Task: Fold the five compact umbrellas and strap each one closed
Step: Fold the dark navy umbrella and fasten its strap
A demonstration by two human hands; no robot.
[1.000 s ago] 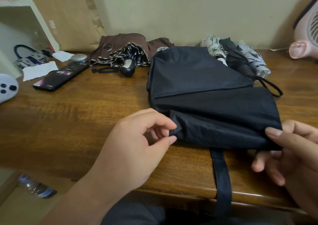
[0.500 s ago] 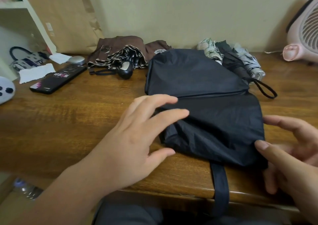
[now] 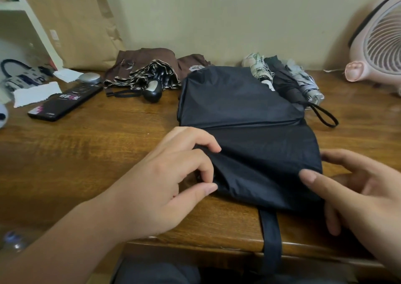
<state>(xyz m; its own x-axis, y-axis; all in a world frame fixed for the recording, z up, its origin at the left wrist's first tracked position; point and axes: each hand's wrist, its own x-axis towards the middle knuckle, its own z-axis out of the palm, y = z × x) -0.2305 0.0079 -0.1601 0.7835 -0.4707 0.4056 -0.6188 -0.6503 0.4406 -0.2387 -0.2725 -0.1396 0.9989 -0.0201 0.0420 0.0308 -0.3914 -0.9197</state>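
A black umbrella (image 3: 243,114) lies flattened on the wooden table (image 3: 86,153), its canopy folded into flat panels. Its strap (image 3: 271,236) hangs over the table's front edge. My left hand (image 3: 165,179) grips a fold at the canopy's near left edge between thumb and curled fingers. My right hand (image 3: 355,194) holds the near right corner, thumb on top and fingers spread beside and below it. A loose brown umbrella (image 3: 149,73) with a black handle lies behind. Three rolled umbrellas lie at the back right: white patterned (image 3: 259,69), dark (image 3: 286,82) and grey (image 3: 303,82).
A paper bag (image 3: 73,29) leans on the wall at the back left. A black phone (image 3: 65,103), torn paper (image 3: 36,93) and a silver disc (image 3: 90,78) lie at the left. A pink fan (image 3: 379,45) stands at the far right. A bottle (image 3: 13,238) lies on the floor.
My left hand let go of the canopy edge, spread open above it, then took hold of a fold on the left side. My right hand stayed at the right corner.
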